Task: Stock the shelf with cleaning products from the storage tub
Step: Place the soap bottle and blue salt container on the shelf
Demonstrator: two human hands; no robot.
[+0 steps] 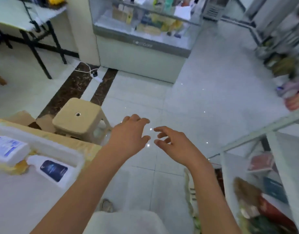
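The left hand and right hand are held released and empty, close together above the floor. A dark-labelled bottle is contained in the storage tub at left; the shelf is located at right.

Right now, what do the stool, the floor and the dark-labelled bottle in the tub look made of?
Stool: likely moulded plastic, beige, matt; one-piece seat, rounded corners, centre hole.
Floor: glazed or polished tile, pale; grout lines, sharp light glints.
Bottle: probably white plastic, smooth, dark printed label; blur leaves its sheen open.
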